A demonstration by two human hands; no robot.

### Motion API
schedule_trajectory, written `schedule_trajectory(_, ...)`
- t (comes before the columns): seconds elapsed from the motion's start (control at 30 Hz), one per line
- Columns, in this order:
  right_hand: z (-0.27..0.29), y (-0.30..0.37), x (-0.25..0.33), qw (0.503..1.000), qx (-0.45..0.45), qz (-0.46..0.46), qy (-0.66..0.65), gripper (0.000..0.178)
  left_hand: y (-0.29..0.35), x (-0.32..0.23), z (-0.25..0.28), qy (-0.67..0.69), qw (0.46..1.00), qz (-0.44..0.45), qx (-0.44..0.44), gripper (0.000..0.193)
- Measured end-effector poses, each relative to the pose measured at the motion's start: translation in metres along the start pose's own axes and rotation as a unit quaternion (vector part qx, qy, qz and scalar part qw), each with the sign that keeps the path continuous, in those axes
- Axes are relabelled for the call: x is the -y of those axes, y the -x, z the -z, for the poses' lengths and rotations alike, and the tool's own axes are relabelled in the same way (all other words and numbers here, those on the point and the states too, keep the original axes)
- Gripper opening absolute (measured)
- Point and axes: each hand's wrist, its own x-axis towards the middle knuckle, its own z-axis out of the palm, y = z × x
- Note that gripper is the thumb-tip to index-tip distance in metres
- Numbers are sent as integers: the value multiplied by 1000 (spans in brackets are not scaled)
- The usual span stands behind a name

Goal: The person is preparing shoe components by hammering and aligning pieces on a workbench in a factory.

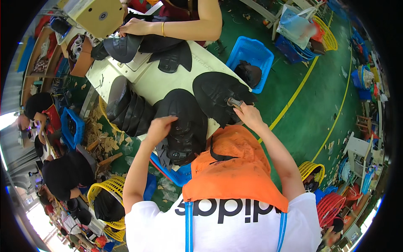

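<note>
Head view: toward nine o'clock, the bare left hand (159,128) touches stacked, round-ended black sheets (184,115); whether it grips, I cannot tell. Toward two, the bare right hand (249,115) holds a small metallic tool (235,103), partly covered, over a jagged-edged black sheet (213,90) toward one.

One left hand (159,128), one right hand (249,115), one small handled tool (234,102), one orange apron (237,161), two blue straps (189,227), one pale worktable (166,84) and one gold bracelet (163,28) show; the stacked black pieces (184,119) overlap too closely to be counted exactly.
</note>
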Motion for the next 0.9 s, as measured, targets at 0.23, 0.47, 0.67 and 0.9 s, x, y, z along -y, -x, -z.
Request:
schedule_trajectory(0.23, -2, 5, 3, 999, 27, -41, -7, 41, 15, -15, -12, -260, 941, -172, -128, 47)
schedule_trajectory(0.47, -5, 5, 0, 999, 10, -39, -23, 41, 16, -63, 54, -181, 923, -71, -333, 32)
schedule_trajectory(0.67, 0, 4, 8, 998, 12, -52, -23, 41, -79, -103, -9, -282, 862, -35, -419, 31)
schedule_trajectory(0.9, 18, 4, 6, 995, 56, -60, -57, 38, -121, -81, -81, -183, 932, -139, -280, 44)
